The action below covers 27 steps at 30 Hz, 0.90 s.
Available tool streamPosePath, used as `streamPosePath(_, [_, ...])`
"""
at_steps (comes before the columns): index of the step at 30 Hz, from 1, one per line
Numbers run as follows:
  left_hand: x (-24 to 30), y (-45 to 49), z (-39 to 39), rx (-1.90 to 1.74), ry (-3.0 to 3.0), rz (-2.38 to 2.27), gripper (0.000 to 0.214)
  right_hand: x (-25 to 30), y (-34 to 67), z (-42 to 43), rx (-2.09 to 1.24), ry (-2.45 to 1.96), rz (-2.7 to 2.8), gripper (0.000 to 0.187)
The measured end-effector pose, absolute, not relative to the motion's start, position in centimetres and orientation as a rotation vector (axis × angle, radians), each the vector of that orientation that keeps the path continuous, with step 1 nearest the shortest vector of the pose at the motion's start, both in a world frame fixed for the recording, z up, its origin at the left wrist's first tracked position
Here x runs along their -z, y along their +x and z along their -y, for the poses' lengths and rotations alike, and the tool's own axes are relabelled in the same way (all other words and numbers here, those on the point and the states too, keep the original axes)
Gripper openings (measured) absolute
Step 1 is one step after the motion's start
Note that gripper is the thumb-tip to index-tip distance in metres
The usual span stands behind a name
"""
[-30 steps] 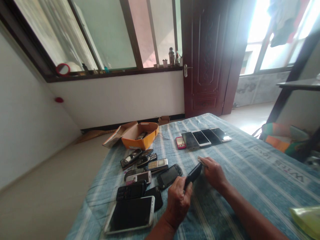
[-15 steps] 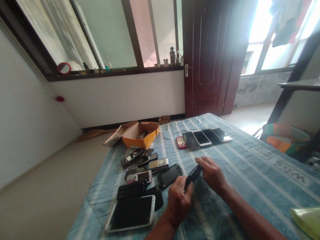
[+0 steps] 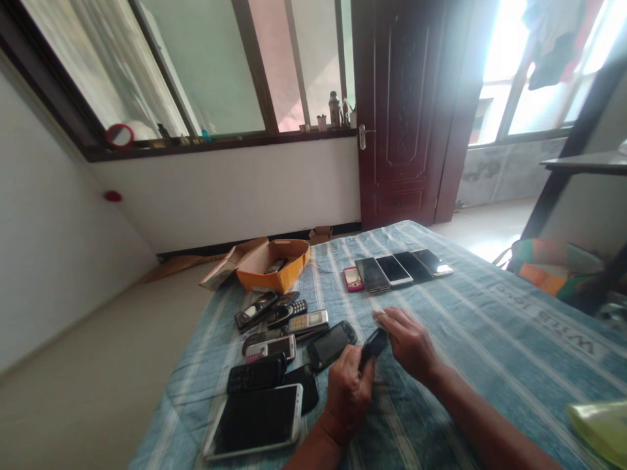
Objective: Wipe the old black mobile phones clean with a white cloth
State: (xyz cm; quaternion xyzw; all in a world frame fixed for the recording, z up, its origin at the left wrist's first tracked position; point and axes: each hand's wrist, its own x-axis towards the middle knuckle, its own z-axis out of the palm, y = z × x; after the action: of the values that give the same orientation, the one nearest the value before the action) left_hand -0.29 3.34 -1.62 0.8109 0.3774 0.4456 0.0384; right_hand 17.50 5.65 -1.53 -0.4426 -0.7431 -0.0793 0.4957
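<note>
"Cloth (image 3: 470,352), blue with pale stripes, covers the whole surface. What's biggest on it?"

"That orange cardboard box (image 3: 274,277), standing open at the far left."

"And after that?"

"The white-framed tablet (image 3: 255,421), flat at the near left, screen up."

"How does the left hand (image 3: 349,388) hold on?"

"Thumb and fingers press in on a dark mobile phone (image 3: 373,347), tilted above the cloth, between the two hands."

"And the right hand (image 3: 410,343)?"

"Fingertips pinched around a white scrap, just by the phone's far end. Whether it touches, I can't tell."

"Beyond them?"

"A white smartphone (image 3: 394,269), lying in a row with darker ones, then the smaller pink-rimmed phone (image 3: 353,279) at the row's left end."

"Smallest?"

"That white scrap (image 3: 377,315), too small to make out."
</note>
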Motion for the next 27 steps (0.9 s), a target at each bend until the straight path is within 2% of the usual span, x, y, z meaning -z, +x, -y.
streamPosePath(7, [1.5,-0.2,-3.2,-1.385,2.481,-1.147,0.012,3.2,18.9,-6.6,0.111,-1.258,1.723,0.043])
streamPosePath(13, [1.4,-0.3,-3.3,-1.396,2.481,-1.138,0.012,3.7,19.4,-6.8,0.095,-1.292,1.672,0.042])
streamPosePath(18, [1.0,-0.4,-3.3,-1.425,2.508,-1.106,0.012,2.0,18.0,-5.8,0.160,-1.094,1.662,0.044])
streamPosePath(22, [0.6,-0.5,-3.2,-1.410,2.515,-1.101,0.017,0.0,16.0,-4.4,0.171,-0.866,1.776,0.037])
streamPosePath(27, [0.6,-0.5,-3.1,-1.411,2.499,-1.104,0.018,-1.1,14.7,-3.2,0.235,-0.791,1.842,0.031])
